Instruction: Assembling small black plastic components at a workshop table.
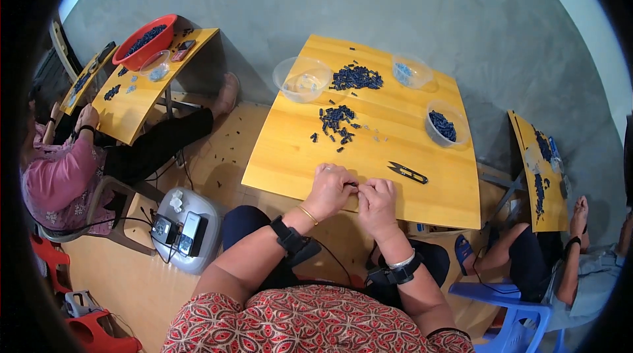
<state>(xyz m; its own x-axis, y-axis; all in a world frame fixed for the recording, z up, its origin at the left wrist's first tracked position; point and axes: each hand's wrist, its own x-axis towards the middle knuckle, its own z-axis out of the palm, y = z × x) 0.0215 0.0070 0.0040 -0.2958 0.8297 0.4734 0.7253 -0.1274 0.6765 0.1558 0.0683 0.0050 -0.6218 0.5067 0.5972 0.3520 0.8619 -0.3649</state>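
At the near edge of the wooden table (297,162), my left hand (330,191) and my right hand (378,203) meet, fingers pinched together. Between the fingertips shows a small dark piece (352,185), mostly hidden by the fingers. Beyond my hands lies a loose pile of small dark blue, tube-like pieces (337,119), with a denser pile (357,77) behind it. A few tiny pale bits (376,138) are scattered right of the nearer pile. Black thread snips (408,172) rest on the tabletop to the right of my hands.
Clear plastic bowls stand on my table: one at the back left (302,87), one with pale bits (409,72), one with dark pieces (443,126). People sit at tables on both sides. A red basin (146,43) is at the left; a grey stool (188,247) holds devices.
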